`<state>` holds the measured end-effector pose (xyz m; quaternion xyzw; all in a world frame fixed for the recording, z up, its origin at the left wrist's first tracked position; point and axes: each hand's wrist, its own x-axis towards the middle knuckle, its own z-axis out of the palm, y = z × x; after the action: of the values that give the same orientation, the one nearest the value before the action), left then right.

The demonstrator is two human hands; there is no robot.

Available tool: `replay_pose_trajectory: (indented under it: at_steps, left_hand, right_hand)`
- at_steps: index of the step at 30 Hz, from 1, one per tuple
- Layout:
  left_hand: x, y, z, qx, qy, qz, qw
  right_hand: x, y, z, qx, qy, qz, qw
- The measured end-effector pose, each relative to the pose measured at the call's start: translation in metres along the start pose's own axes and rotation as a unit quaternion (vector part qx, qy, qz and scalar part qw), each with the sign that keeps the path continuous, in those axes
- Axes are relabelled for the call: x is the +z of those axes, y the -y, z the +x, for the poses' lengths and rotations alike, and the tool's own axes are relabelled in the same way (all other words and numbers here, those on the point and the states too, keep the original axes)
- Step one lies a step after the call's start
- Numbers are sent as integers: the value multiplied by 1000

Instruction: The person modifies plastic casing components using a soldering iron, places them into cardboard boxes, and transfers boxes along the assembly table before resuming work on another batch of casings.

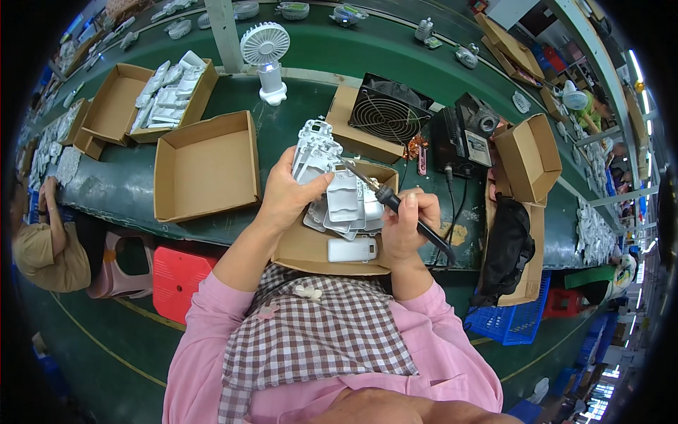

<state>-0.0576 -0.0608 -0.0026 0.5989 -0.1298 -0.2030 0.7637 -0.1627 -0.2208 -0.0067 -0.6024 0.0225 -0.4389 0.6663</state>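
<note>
My left hand (282, 198) grips a white plastic housing (311, 150) with small fittings at its far end, holding it above an open cardboard box (298, 249). In my right hand (406, 225) is a soldering iron (386, 196) with a black handle. Its metal tip points up and left at the housing's right edge; I cannot tell whether they touch. Several white plastic shells (346, 198) lie stacked in the box beneath my hands. Nearer to me in the same box rests a white rectangular case (352, 249).
An open cardboard box (206, 173) stands left, and another holds white parts (169, 92). Beyond are a small white fan (266, 53) and a black grilled fan (388, 109). Right are a black corded power unit (459, 138) and a black bag (510, 247). A co-worker (53, 244) sits far left.
</note>
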Motion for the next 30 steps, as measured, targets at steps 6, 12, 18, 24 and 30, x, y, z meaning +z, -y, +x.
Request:
replay_pose_trajectory:
  at_steps: [6, 12, 18, 24, 30]
  left_hand:
    - [1, -2, -2, 29, -42, 10, 999]
    - [0, 0, -1, 37, -66, 31, 997]
    - [-1, 5, 1, 64, -84, 58, 993]
    - [2, 1, -1, 57, -79, 27, 995]
    - [-1, 0, -1, 63, -70, 50, 994]
  right_hand:
    - [-5, 2, -4, -8, 23, -42, 999]
    - [-6, 0, -5, -59, 36, -99, 993]
    - [-4, 5, -6, -54, 60, -151, 985]
    - [-4, 4, -5, -54, 67, -163, 983]
    - [-4, 5, -4, -58, 65, -181, 980]
